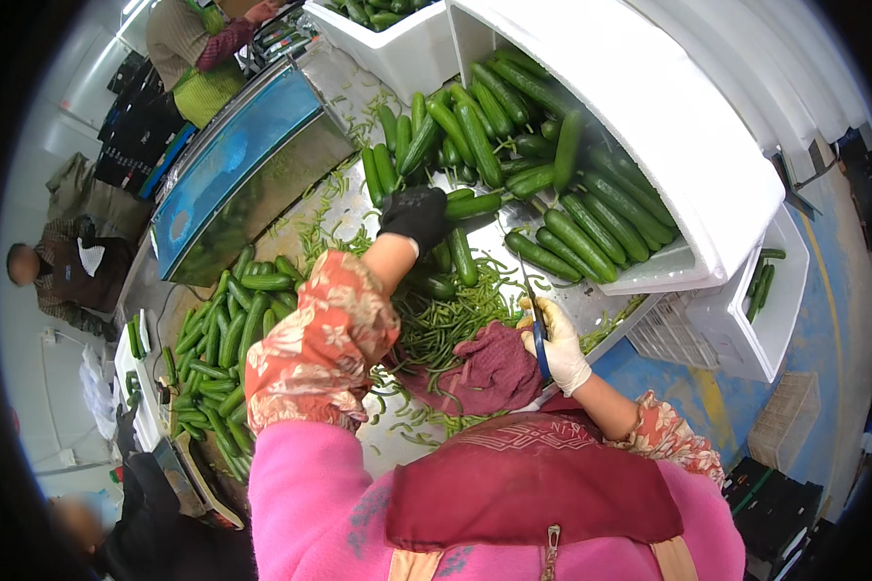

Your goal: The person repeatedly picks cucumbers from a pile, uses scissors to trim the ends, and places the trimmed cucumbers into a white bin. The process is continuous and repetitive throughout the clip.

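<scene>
My left hand [414, 216], in a black glove, lies over cucumbers at the middle of the metal table; a cucumber [472, 206] sticks out at its right side, and the fingers are largely hidden. In a pale glove, my right hand [558, 347] holds scissors [538, 330] with blue handles, blades pointing up the picture. Many cucumbers [478, 145] with stems lie above my hands, some inside a tipped white foam box [727, 218]. Thin green trimmings [436, 327] are heaped between my hands, beside a dark red cloth [498, 367].
Another cucumber pile [221, 341] lies at the left, near a metal-sided bin with a blue rim [240, 152]. A second foam box [400, 54] stands at the top. Several people are around the table's far and left sides. Crates [783, 421] stand on the floor at right.
</scene>
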### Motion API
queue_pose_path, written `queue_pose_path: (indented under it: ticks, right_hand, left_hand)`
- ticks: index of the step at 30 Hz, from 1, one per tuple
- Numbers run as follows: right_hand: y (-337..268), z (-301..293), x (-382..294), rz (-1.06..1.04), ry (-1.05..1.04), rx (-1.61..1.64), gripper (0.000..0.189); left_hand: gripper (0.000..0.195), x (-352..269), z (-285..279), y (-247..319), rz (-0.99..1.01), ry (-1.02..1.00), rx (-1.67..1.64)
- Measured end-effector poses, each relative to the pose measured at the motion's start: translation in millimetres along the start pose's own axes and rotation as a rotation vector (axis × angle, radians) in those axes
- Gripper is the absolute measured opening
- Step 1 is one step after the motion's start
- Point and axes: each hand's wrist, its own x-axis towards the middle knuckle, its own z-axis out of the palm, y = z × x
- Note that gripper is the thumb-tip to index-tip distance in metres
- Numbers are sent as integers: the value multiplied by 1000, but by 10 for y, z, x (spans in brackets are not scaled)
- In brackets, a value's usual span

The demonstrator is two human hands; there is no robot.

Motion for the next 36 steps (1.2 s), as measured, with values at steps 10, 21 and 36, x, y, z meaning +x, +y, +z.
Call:
queue_pose_path:
  ticks: [10, 21, 36]
  right_hand:
    - [-524, 88, 125, -71, -100, 218, 46]
    - [-346, 227, 165, 222, -152, 152, 46]
    - [-149, 80, -196, -35, -192, -731, 40]
  left_hand:
    - [81, -1466, -20, 302, 84, 534, -145]
    - [82, -1992, 406, 945, 48, 312, -460]
    - [70, -2109, 45, 697, 110, 446, -1051]
